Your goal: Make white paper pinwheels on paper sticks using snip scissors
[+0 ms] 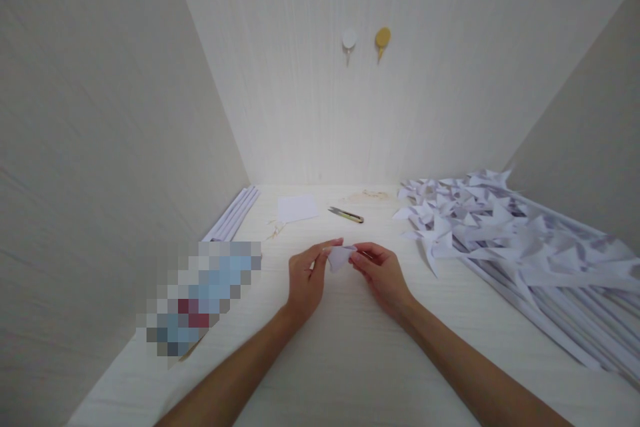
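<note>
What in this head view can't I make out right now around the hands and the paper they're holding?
- Small folded paper: its fold shape is too small to tell, and the fingertips of the left hand and right hand cover its edges.
- Pixelated patch at left: blurred, contents unreadable.
- Pile of folded paper pieces: cut off by the right edge.
- Small tool: too small to identify.
</note>
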### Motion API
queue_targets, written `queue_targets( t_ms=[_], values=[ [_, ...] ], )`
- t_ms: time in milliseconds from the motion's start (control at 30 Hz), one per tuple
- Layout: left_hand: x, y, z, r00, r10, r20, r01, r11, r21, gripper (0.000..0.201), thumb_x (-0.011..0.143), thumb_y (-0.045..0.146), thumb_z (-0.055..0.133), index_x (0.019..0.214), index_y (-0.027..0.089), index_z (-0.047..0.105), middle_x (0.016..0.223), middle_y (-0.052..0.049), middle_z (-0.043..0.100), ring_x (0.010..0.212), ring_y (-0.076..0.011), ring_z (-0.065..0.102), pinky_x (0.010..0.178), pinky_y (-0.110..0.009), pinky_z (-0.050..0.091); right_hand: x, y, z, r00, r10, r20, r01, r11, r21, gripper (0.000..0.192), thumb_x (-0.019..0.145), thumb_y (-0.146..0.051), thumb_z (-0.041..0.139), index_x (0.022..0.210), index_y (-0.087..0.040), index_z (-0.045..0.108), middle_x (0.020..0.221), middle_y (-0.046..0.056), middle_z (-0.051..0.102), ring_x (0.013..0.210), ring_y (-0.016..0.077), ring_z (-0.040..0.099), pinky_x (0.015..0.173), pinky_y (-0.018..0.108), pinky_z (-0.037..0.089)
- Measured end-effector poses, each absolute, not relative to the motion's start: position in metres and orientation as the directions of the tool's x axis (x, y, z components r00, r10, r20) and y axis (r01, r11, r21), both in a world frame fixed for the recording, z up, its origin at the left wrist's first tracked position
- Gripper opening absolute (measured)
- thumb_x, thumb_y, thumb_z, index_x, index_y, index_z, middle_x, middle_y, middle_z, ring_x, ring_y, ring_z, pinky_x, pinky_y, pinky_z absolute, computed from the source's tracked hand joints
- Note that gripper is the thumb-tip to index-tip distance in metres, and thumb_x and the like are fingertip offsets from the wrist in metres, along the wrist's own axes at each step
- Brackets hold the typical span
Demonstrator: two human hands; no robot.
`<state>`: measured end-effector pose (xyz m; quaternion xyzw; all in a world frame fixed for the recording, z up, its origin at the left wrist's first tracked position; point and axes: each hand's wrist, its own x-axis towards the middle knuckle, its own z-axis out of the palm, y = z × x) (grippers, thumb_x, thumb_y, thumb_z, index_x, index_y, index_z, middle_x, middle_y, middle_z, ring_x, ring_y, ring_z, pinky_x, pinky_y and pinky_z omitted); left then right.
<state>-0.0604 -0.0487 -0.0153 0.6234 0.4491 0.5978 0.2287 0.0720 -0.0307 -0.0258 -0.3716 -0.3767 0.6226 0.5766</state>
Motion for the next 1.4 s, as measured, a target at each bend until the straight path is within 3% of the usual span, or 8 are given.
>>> queue_targets(
  t_ms=[233, 467, 600, 800, 1000, 1267, 1400],
  values=[
    [-0.057, -0.043, -0.017, -0.127, 0.926, 0.357, 0.042, -0.354, 0.934, 0.023, 0.077, 0.029, 0.049, 0.082, 0.017, 0.067, 0.085, -0.005, 0.069, 0.079, -0.0155, 0.062, 0.072, -0.026, 0.047, 0.076, -0.029, -0.030, -0.022, 0.997, 0.075, -0.354, 0.062, -0.933, 0.011, 0.053, -0.022, 0.071, 0.056, -0.016, 0.063, 0.051, -0.003, 0.056, 0.050, 0.0070, 0.044, 0.050, 0.021, 0.034],
    [-0.053, -0.038, -0.019, -0.113, 0.969, 0.219, -0.113, -0.232, 0.966, 0.024, 0.073, 0.031, 0.053, 0.080, 0.013, 0.067, 0.079, -0.008, 0.069, 0.071, -0.0156, 0.062, 0.067, -0.026, 0.049, 0.077, -0.027, -0.029, 0.029, 0.993, 0.115, -0.243, 0.119, -0.963, 0.019, 0.055, -0.025, 0.067, 0.049, -0.015, 0.053, 0.045, -0.005, 0.046, 0.046, 0.0062, 0.038, 0.046, 0.021, 0.030],
    [-0.052, -0.038, -0.021, -0.131, 0.976, 0.176, -0.165, -0.197, 0.966, 0.025, 0.072, 0.032, 0.055, 0.079, 0.012, 0.067, 0.078, -0.008, 0.068, 0.069, -0.0156, 0.062, 0.067, -0.027, 0.049, 0.075, -0.027, -0.031, 0.003, 0.993, 0.120, -0.174, 0.119, -0.977, 0.021, 0.061, -0.033, 0.063, 0.055, -0.016, 0.051, 0.046, -0.006, 0.044, 0.045, 0.0068, 0.037, 0.044, 0.021, 0.028],
    [-0.052, -0.038, -0.021, -0.150, 0.981, 0.120, -0.248, -0.155, 0.956, 0.026, 0.070, 0.033, 0.056, 0.079, 0.010, 0.066, 0.079, -0.009, 0.068, 0.069, -0.0161, 0.062, 0.070, -0.031, 0.050, 0.071, -0.032, -0.029, -0.125, 0.975, 0.184, 0.078, 0.194, -0.978, 0.031, 0.074, -0.040, 0.047, 0.054, -0.016, 0.047, 0.051, -0.003, 0.041, 0.048, 0.0083, 0.036, 0.045, 0.022, 0.027],
    [-0.047, -0.038, -0.024, -0.132, 0.990, 0.056, -0.350, -0.100, 0.931, 0.024, 0.067, 0.033, 0.059, 0.073, 0.010, 0.065, 0.075, -0.008, 0.068, 0.068, -0.0166, 0.062, 0.071, -0.033, 0.049, 0.073, -0.032, -0.029, -0.013, 0.975, 0.223, 0.278, 0.217, -0.936, 0.036, 0.074, -0.038, 0.044, 0.046, -0.018, 0.037, 0.045, -0.004, 0.033, 0.045, 0.0087, 0.031, 0.043, 0.023, 0.023],
    [-0.049, -0.037, -0.022, -0.179, 0.983, 0.029, -0.408, -0.101, 0.907, 0.024, 0.065, 0.033, 0.061, 0.071, 0.010, 0.064, 0.073, -0.008, 0.068, 0.066, -0.0163, 0.062, 0.069, -0.033, 0.049, 0.072, -0.029, -0.032, -0.207, 0.966, 0.152, 0.243, 0.201, -0.949, 0.035, 0.074, -0.041, 0.044, 0.049, -0.017, 0.044, 0.046, -0.003, 0.037, 0.045, 0.0086, 0.032, 0.042, 0.022, 0.023],
    [-0.048, -0.036, -0.023, -0.157, 0.988, -0.003, -0.457, -0.070, 0.887, 0.025, 0.063, 0.033, 0.062, 0.070, 0.010, 0.064, 0.073, -0.008, 0.067, 0.066, -0.0165, 0.062, 0.070, -0.033, 0.049, 0.072, -0.030, -0.033, -0.189, 0.970, 0.149, 0.304, 0.203, -0.931, 0.037, 0.074, -0.041, 0.042, 0.046, -0.017, 0.042, 0.045, -0.003, 0.035, 0.044, 0.0083, 0.030, 0.042, 0.023, 0.021]
  ],
)
